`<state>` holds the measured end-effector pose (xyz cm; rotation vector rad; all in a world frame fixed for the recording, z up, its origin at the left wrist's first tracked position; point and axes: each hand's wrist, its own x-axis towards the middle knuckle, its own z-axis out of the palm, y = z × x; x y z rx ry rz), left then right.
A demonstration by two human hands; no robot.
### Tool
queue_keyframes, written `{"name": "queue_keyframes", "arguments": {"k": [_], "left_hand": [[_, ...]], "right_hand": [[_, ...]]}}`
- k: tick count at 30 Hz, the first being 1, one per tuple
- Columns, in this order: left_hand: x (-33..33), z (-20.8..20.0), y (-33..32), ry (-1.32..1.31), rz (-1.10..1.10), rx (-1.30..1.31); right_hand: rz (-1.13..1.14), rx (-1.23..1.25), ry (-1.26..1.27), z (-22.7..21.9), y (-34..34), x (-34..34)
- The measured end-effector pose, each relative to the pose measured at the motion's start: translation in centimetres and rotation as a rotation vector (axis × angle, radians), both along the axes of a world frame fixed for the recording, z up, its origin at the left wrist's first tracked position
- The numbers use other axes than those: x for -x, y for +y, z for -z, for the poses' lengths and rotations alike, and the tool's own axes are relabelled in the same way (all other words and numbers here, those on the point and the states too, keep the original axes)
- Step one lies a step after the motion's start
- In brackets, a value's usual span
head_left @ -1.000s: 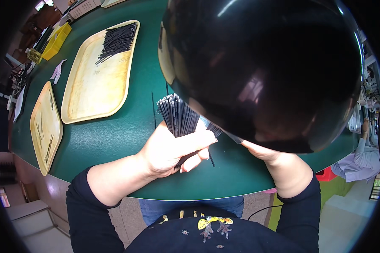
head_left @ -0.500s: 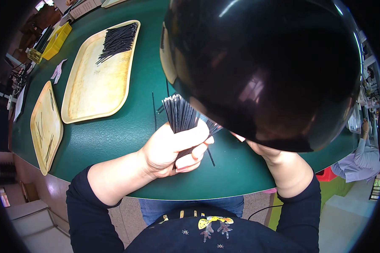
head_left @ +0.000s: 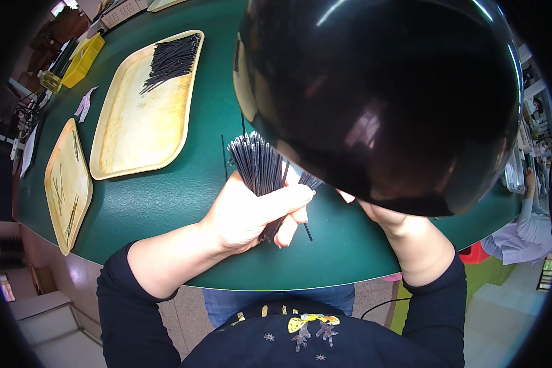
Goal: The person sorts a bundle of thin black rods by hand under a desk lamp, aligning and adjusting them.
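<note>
My left hand (head_left: 251, 208) is wrapped round a thick bundle of thin black wires (head_left: 254, 162), their silvery tips fanned upward. Its thumb lies across the front of the bundle. A smaller bunch of black wires (head_left: 310, 180) shows just right of that thumb and runs out of sight under a large glossy black dome (head_left: 380, 104), which looks like a lamp shade. Beneath the dome's lower edge is my right hand (head_left: 380, 211). Only a fingertip and the base of the hand show, so what it holds is hidden. One wire (head_left: 308, 232) slants down below the left hand's fingers.
A large cream tray (head_left: 135, 141) on the green table (head_left: 147, 208) carries a pile of black wires (head_left: 173, 58). Left of it, a smaller cream tray (head_left: 67, 178) holds a few thin strands. Farther back stands a yellow bin (head_left: 83, 61). At far right a co-worker's sleeve (head_left: 524, 227) shows.
My left hand has shifted slightly up and left and tilted the wire bundle leftward; its thumb now reaches farther right. The right hand has barely moved.
</note>
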<state>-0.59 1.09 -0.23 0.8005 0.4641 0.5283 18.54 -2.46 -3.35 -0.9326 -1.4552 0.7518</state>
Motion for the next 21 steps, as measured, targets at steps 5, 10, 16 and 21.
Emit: {"name": "queue_keyframes", "arguments": {"k": [5, 10, 16, 21], "left_hand": [[-0.1, -1.6, -0.1, 0.044, -0.047, -0.006], [0.0, -1.9, -0.2, 0.119, -0.080, -0.037], [0.0, -1.9, -0.5, 0.098, -0.106, -0.157], [0.4, -1.3, -0.3, 0.211, -0.080, -0.194]], "right_hand": [[0.041, -0.011, 0.213, -0.1, 0.0, 0.3], [-0.023, -0.041, 0.105, -0.9, 0.0, 0.1], [-0.131, 0.028, 0.274, -0.9, -0.2, 0.5], [-0.187, 0.327, 0.676, -1.5, -0.4, 1.5]]}}
